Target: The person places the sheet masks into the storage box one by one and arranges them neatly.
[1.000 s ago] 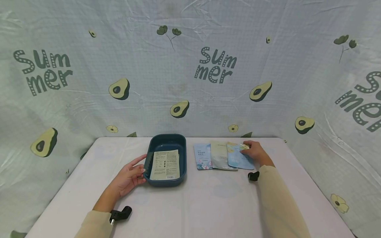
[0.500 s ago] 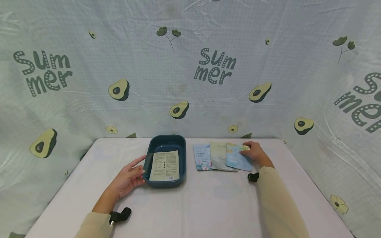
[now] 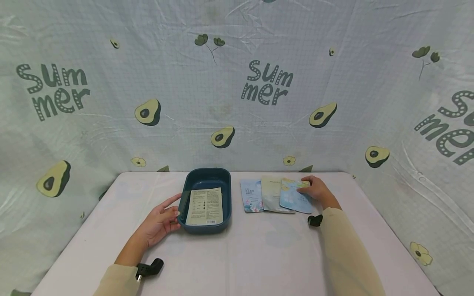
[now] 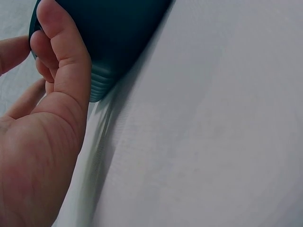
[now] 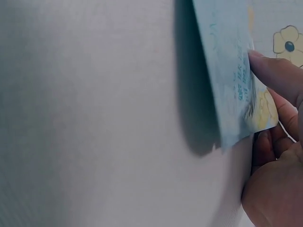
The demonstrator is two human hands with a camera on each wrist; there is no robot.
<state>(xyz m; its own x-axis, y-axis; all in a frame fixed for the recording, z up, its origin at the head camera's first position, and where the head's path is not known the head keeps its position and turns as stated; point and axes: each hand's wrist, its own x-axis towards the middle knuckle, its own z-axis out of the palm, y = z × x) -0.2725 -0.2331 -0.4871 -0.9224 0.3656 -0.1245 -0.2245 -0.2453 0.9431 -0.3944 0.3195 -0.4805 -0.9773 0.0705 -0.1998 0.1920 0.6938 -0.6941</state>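
At the left wall of a dark blue plastic basin (image 3: 228,205), my left hand (image 3: 159,224) grips the rim; fingers lie against its outer side in the left wrist view. Inside the basin lies a pale packet (image 3: 205,207), its printed text side up. On the right, my right hand (image 3: 319,192) pinches the upper right corner of a light blue sheet mask packet (image 5: 227,71), thumb on its front and fingers behind. Beside it are a beige-silver packet (image 3: 271,197) and a blue floral packet (image 3: 252,197), fanned out and overlapping. The held packet's edge stands off the table in the right wrist view.
The white-covered table (image 3: 255,255) ends at a hanging cloth backdrop (image 3: 177,82) printed with avocados and lettering. Black wrist cameras (image 3: 149,268) sit on both wrists.
The light blue sheet mask packet has slid slightly left and tilted in the right hand, covering more of the beige-silver one. The left hand and basin stay put.
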